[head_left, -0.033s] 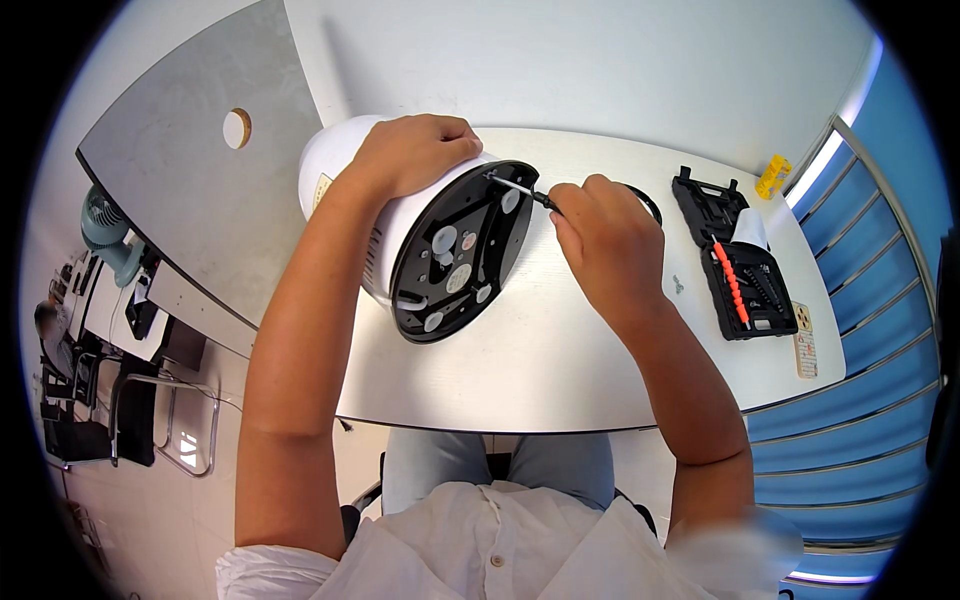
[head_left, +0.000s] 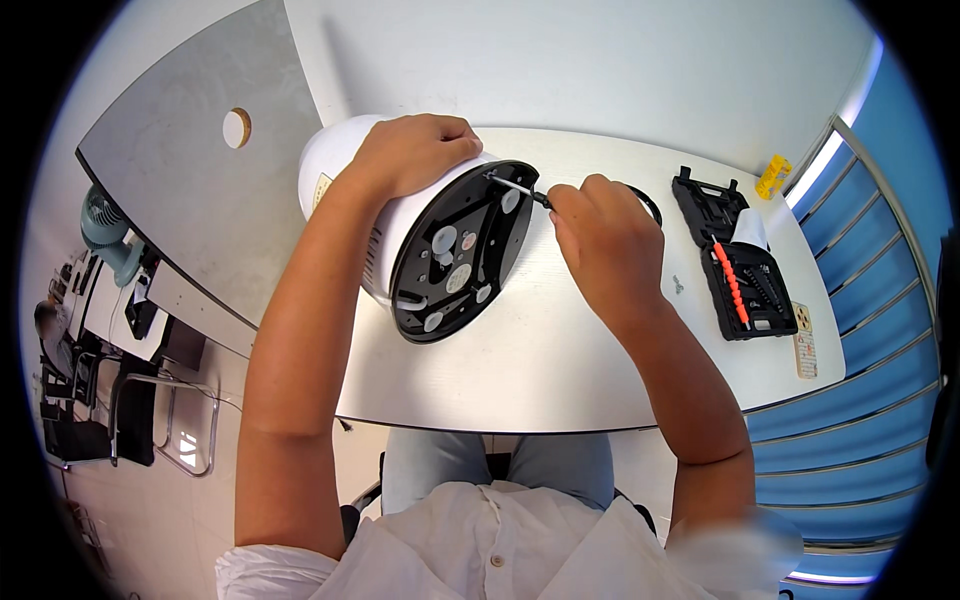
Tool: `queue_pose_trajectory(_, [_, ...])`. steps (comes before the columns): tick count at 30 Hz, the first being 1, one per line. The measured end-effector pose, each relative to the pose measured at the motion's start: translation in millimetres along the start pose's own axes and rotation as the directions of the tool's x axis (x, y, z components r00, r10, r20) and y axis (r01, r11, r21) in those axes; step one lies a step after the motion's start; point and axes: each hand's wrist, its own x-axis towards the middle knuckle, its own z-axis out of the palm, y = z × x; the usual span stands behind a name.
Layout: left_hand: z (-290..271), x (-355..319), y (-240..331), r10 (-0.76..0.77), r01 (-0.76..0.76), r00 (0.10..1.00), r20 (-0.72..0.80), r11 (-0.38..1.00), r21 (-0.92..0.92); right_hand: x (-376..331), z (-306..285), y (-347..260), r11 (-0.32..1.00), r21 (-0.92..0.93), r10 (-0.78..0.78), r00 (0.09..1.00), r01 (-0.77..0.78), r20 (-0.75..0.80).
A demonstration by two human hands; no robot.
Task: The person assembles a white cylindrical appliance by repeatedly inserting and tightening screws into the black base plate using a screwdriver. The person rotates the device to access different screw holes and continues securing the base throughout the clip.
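A white rounded appliance (head_left: 345, 150) lies tilted on its side on the white table (head_left: 590, 370), its black underside (head_left: 490, 235) facing right and toward me. Round translucent feet and small labels dot that underside. My left hand (head_left: 415, 155) rests over the top of the white shell and holds it, fingers curled over the far side. In my right hand (head_left: 610, 240) is a screwdriver (head_left: 518, 188), gripped by its dark handle. Its thin metal shaft reaches into the upper part of the underside, near the rim. The fingers hide most of the handle.
To the right, a black tool case (head_left: 765, 325) lies open with an orange flexible shaft (head_left: 731, 285) across it. Several small screws (head_left: 678, 285) lie nearer my right hand. A remote control (head_left: 804, 340) and a yellow box (head_left: 773, 177) sit by the right edge, beside a metal railing (head_left: 880, 200).
The fingers and thumb of my right hand have shifted slightly around the screwdriver handle. My left hand and the appliance have stayed in place.
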Motion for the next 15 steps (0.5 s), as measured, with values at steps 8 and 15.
queue_pose_trajectory(8, [-2.1, -0.9, 2.6, -0.008, 0.008, 1.000, 0.013, 1.000, 0.002, 10.4, 1.2, 2.2, 0.977, 0.213, 0.047, 0.995, -0.028, -0.084])
queue_pose_trajectory(15, [-1.8, -0.2, 2.0, -0.012, 0.012, 1.000, 0.013, 1.000, 0.000, 12.8, -1.3, 4.9, 0.984, 0.154, 0.068, 0.986, -0.091, 0.153])
